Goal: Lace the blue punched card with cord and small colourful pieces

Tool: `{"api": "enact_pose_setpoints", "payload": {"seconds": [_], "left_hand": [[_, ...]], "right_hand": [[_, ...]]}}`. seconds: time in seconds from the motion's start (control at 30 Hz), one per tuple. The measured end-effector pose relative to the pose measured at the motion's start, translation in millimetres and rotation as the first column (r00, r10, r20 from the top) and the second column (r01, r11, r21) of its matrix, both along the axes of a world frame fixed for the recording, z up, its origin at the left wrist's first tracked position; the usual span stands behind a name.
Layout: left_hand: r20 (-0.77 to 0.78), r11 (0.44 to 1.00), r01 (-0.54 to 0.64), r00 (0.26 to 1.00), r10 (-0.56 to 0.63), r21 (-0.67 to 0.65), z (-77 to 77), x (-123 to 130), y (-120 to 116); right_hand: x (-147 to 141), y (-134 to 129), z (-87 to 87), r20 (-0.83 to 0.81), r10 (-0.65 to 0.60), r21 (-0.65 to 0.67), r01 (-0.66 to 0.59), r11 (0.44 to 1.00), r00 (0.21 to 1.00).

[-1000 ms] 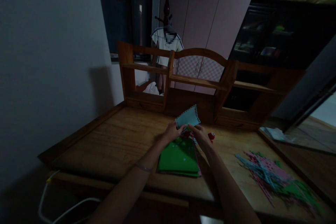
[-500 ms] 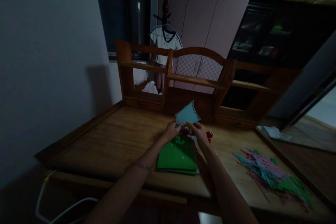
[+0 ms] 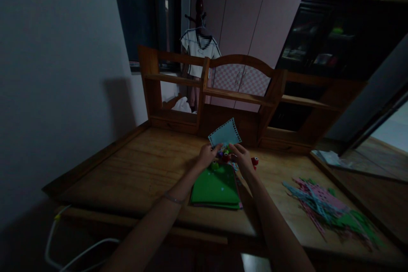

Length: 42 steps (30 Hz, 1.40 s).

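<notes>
A light blue sheet of paper [image 3: 225,133] with dark patterned marks along its edges tilts up above the desk. My left hand [image 3: 207,155] pinches its lower left part. At its lower right, my right hand [image 3: 242,157] has its fingers closed on the paper's near edge. Small red and green figures with round eyes, one a red figure [image 3: 226,158], sit between and below my hands. Below them lies a stack of green paper [image 3: 216,187], with a green figure [image 3: 215,165] at its far edge. Another red figure [image 3: 254,161] stands just right of my right hand.
Pink, blue and green paper strips [image 3: 331,208] are heaped at the right of the wooden desk [image 3: 127,170]. A low wooden shelf unit [image 3: 239,93] borders the back. A white cable [image 3: 47,242] hangs off the front left.
The blue sheet has shifted slightly left and turned to face me more flatly. My left fingers have moved a little along its lower edge; more of the figures shows between my hands.
</notes>
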State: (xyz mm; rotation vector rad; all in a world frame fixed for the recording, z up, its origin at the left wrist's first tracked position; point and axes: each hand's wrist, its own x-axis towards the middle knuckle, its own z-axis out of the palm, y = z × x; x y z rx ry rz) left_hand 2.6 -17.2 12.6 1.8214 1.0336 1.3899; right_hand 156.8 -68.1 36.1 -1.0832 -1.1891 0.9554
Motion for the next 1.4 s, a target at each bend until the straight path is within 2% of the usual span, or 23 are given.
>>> {"api": "enact_pose_setpoints", "payload": {"seconds": [0.17, 0.4, 0.57, 1.13, 1.4], "left_hand": [[-0.052, 0.998, 0.029, 0.998, -0.027, 0.050, 1.1, 0, -1], [-0.096, 0.999, -0.023, 0.995, 0.018, -0.049, -2.2, 0, 1], [-0.121, 1.000, -0.005, 0.993, 0.004, -0.010, -5.1, -1, 5], [-0.146, 1.000, 0.015, 0.989, -0.015, -0.005, -3.9, -3, 6], [-0.132, 1.000, 0.028, 0.991, -0.029, -0.009, -6.6, -3, 8]], "right_hand": [[-1, 2, -0.4, -0.068, 0.029, -0.022, -0.030, 0.999, 0.997], [-2, 8, -3.8, -0.106, -0.006, -0.068, -0.001, 0.998, 0.994], [0, 10, -6.5, -0.114, -0.019, -0.082, 0.009, 0.997, 0.993], [1, 10, -10.0, -0.062, -0.010, -0.065, 0.006, 0.998, 0.998], [1, 10, -8.2, 0.013, -0.047, -0.069, 0.048, 0.996, 0.999]]}}
